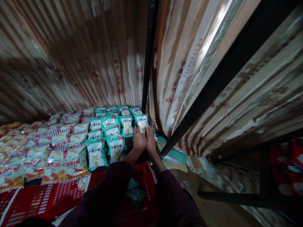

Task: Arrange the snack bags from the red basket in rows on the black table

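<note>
Green snack bag near middle of frame, right end of other green bags. Looks light, puffy, maybe slippery; snacks inside could break. Best hold: both sides, softly. Left hand and right hand, close together, not wide open, grip bag's low end.

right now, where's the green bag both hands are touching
Near the middle of the head view, the green bag is at the right end of its row, touched by the left hand and right hand, below the upright black post.
</note>
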### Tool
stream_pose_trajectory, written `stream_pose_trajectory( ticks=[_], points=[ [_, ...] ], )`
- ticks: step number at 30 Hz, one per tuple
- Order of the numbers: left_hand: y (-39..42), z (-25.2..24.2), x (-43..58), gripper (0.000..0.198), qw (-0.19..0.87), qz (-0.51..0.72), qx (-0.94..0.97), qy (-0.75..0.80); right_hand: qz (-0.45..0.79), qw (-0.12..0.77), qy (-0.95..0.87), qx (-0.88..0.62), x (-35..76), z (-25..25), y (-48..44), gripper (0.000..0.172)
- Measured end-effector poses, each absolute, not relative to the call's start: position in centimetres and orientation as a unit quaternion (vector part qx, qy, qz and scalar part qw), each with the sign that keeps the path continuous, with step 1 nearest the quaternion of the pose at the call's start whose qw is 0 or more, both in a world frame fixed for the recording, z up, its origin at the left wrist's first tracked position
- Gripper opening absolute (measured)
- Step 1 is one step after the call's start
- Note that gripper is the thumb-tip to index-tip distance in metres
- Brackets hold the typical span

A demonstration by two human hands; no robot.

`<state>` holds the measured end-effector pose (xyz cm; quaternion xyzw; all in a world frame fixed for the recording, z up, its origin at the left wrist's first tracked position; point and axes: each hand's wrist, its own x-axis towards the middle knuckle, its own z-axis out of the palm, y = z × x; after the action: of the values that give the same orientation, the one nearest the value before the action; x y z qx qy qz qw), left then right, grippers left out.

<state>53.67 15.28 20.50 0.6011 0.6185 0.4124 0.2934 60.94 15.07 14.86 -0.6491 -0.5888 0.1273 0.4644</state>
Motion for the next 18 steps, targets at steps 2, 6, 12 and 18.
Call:
stream_pose_trajectory(
  ticks=[2,6,12,18],
  points=[
    [14.5,20.3,53.6,0.047,0.287,0.414,0.607,0.614,0.134,0.462,-0.588,-0.651,60.9,14.8,14.8,0.053],
    [12.9,19.8,53.2,0.038,0.271,0.412,0.627,0.603,0.146,0.448,-0.589,-0.657,60.6,14.9,13.3,0.05],
    [9.9,20.0,52.1,0.033,0.27,0.401,0.652,0.584,0.155,0.437,-0.601,-0.651,59.4,15.2,10.0,0.047],
    [6.5,20.0,50.5,0.029,0.281,0.379,0.663,0.581,0.172,0.457,-0.61,-0.624,58.2,14.5,6.7,0.045]
  ],
)
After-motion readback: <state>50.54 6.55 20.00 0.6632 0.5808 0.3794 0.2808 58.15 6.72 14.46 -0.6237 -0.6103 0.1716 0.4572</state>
